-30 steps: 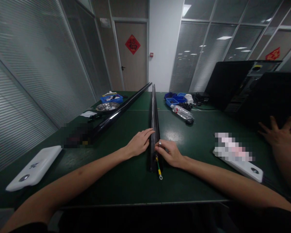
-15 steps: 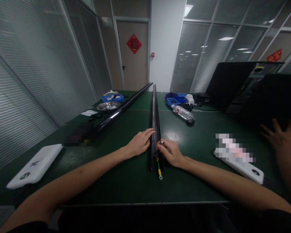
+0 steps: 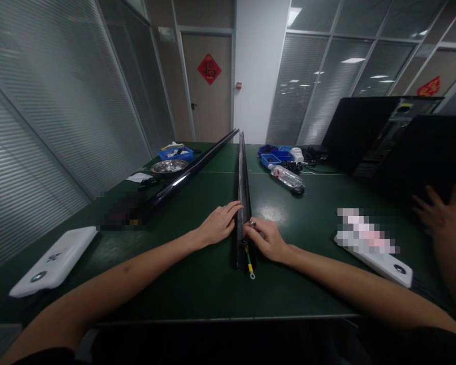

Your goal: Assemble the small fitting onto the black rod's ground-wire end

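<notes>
A long black channel-shaped rail (image 3: 244, 187) runs away from me along the middle of the green table. My left hand (image 3: 219, 223) lies with stretched fingers across the rail's left edge. On the other side, my right hand (image 3: 268, 238) is closed in a pinch at the rail's near part. A shiny round metal piece (image 3: 253, 223) shows at its fingers; whether it is worn or held I cannot tell, and what lies between the fingertips is hidden. Just below, a short green-and-yellow wire (image 3: 250, 261) with a ring terminal sticks out of the rail's near end.
A second black rail (image 3: 190, 175) slants away on the left, near a metal dish (image 3: 169, 167) and a blue tray (image 3: 177, 153). Rightward are blue bins (image 3: 271, 159), a plastic bottle (image 3: 287, 176), white devices (image 3: 57, 261) (image 3: 383, 263), black equipment (image 3: 365, 126) and another person's hand (image 3: 444, 213).
My hands keep nearly the same place and pose, the right fingers shifting very slightly. The wire end moves a little. The other person's hand at the right shifts slightly.
</notes>
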Demonstrator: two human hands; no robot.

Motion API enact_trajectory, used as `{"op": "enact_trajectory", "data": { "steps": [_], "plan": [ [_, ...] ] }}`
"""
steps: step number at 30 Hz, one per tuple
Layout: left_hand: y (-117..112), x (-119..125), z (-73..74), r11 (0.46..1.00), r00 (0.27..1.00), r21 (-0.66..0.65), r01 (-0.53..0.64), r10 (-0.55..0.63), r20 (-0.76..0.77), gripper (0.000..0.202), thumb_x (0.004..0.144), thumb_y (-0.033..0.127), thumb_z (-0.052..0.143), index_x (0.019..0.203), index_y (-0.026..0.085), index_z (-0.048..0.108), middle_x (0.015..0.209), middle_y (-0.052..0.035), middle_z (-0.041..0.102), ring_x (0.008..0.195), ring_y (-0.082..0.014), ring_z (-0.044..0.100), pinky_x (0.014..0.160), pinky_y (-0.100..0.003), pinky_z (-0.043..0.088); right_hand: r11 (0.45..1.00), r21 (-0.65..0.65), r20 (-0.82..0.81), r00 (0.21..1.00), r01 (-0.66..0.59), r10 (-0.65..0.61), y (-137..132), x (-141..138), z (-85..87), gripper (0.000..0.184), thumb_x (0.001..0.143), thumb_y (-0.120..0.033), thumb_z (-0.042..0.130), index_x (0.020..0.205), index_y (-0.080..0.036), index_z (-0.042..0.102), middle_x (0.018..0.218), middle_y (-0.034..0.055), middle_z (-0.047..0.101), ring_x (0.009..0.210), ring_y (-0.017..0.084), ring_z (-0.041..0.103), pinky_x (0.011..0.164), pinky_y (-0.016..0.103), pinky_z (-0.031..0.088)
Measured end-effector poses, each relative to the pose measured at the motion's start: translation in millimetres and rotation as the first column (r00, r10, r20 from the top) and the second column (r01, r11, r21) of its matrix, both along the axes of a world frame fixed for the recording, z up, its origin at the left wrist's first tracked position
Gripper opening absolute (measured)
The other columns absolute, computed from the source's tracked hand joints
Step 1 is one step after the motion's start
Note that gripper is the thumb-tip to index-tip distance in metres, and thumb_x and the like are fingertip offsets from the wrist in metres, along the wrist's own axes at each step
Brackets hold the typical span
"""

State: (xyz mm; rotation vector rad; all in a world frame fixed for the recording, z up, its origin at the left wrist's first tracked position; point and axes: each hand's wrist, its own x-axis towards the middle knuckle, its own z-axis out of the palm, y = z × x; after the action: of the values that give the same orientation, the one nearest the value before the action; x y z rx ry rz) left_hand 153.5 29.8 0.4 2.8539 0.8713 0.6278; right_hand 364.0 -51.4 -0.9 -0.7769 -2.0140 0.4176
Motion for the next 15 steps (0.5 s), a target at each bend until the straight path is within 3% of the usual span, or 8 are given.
{"op": "enact_trajectory", "data": {
  "steps": [15],
  "plan": [
    [-1.1,1.5,2.0,1.0,1.0,0.007,-0.003,0.003,-0.016,0.05,0.096,0.014,0.045,0.146,0.019,0.041,0.156,-0.0114,0.041,0.135,-0.0277,0.051,0.108,-0.046,0.047,0.999,0.001,-0.025,0.999,-0.041,0.041,1.2,-0.6,0.7,0.03,0.107,-0.031,0.045,0.085,-0.018,0.061,0.08,0.0035,0.062,0.071,0.016,0.058,0.069,0.028,0.046]
  ]
}}
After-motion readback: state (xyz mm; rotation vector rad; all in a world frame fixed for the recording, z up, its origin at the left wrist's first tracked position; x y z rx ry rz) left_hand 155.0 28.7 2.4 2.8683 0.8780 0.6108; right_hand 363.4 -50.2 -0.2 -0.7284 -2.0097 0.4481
